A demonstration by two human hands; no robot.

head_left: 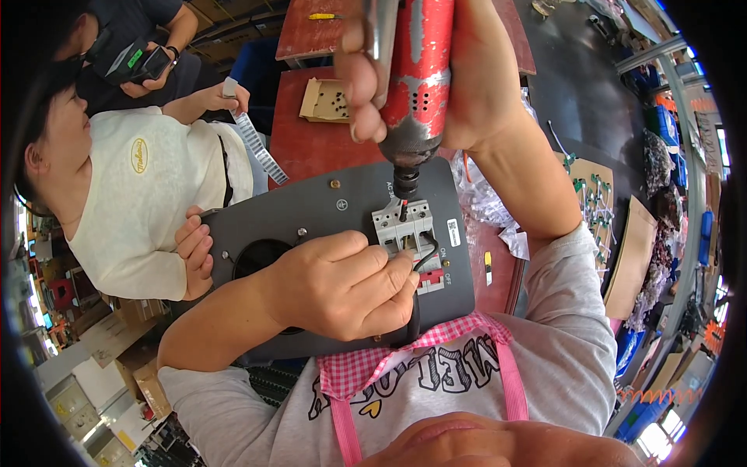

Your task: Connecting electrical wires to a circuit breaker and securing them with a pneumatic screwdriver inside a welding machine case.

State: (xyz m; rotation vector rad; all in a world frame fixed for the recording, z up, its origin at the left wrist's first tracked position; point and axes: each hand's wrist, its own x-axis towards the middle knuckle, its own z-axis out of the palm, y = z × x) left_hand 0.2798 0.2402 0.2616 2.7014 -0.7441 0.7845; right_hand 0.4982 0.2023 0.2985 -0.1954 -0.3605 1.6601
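My right hand (481,86) is wrapped round a red power screwdriver (420,86), its paint worn and its nose black. It points down, and its bit meets the top of a white circuit breaker (393,227) on a dark grey panel (358,194). My left hand (346,284) reaches across the panel, thumb and fingers pinched at the breaker's front. What the fingertips hold is hidden; a black wire (428,249) loops beside them. A red switch (430,279) sits at the breaker's lower end. A co-worker's hand (194,253) grips the panel's left edge.
On the red table (303,144) stands an open box (325,101) of small black parts. Clear plastic bags (486,194) and a yellow-black marker-like item (488,267) lie right of the panel. A co-worker (148,179) at left holds a label strip (261,148); another person holds a black device (140,62).
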